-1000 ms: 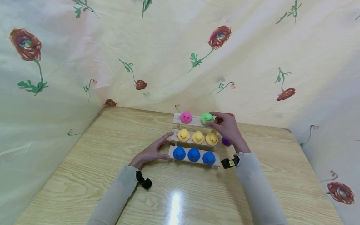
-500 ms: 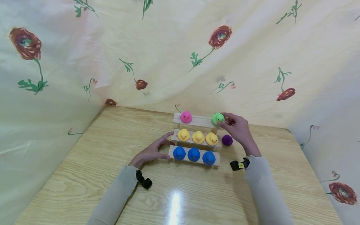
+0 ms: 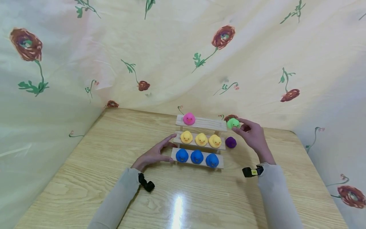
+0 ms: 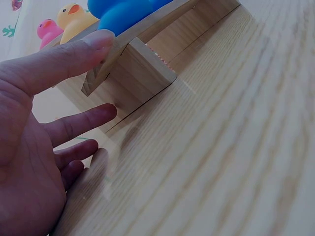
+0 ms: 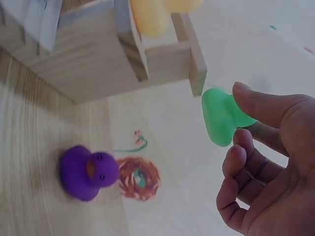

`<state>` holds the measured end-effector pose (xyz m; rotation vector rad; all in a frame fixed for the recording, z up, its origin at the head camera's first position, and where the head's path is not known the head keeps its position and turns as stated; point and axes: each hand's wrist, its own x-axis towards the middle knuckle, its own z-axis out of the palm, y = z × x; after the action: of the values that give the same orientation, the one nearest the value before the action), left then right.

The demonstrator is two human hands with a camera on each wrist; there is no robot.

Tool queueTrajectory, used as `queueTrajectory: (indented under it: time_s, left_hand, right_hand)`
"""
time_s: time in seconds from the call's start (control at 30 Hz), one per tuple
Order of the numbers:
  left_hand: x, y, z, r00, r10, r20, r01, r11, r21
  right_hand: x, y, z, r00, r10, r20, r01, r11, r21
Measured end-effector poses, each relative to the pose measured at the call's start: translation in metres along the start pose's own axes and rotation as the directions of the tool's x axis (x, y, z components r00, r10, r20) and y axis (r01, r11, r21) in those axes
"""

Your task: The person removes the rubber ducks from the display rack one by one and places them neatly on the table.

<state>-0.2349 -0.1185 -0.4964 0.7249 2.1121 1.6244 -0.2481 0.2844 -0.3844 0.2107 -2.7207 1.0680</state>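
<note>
My right hand [image 3: 254, 136] pinches a green rubber duck [image 3: 233, 123] between thumb and fingers, just off the right end of the top tier of a three-tier wooden rack [image 3: 210, 123]. In the right wrist view the green duck [image 5: 221, 115] hangs clear beside the rack's end. My left hand [image 3: 154, 154] is at the rack's left side, fingers spread. Its thumb [image 4: 98, 42] touches the end of the lowest board, and the other fingers extend alongside. A pink rubber duck [image 3: 189, 119] sits at the left of the top tier.
Yellow ducks [image 3: 201, 139] line the middle tier and blue ducks [image 3: 197, 156] the lowest. A purple duck [image 3: 231, 142] stands on the wooden table [image 3: 143, 203] at the rack's right. A flower-printed cloth [image 3: 171, 57] hangs behind the table and along its sides.
My right hand has moved rightward with the green duck, from the top tier past its right end. The purple duck has come into full view. My left hand has stayed in place.
</note>
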Motion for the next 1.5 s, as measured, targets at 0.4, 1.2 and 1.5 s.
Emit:
queueTrajectory:
  time_s: [0.4,1.2,1.5]
  left_hand:
    - [-0.001,0.001,0.0,1.0,0.0,0.002,0.0,1.0,0.002]
    - [0.001,0.001,0.0,1.0,-0.003,0.003,0.003,1.0,0.001]
    - [0.001,-0.001,-0.001,1.0,0.015,0.007,-0.015,1.0,0.005]
  right_hand:
    - [-0.013,0.024,-0.007,0.999,0.047,-0.01,-0.048,0.998,-0.037]
    - [-0.026,0.067,-0.001,0.987,0.131,0.089,-0.121,0.986,-0.112]
    - [-0.03,0.074,0.004,0.973,0.178,0.145,-0.162,0.98,-0.118]
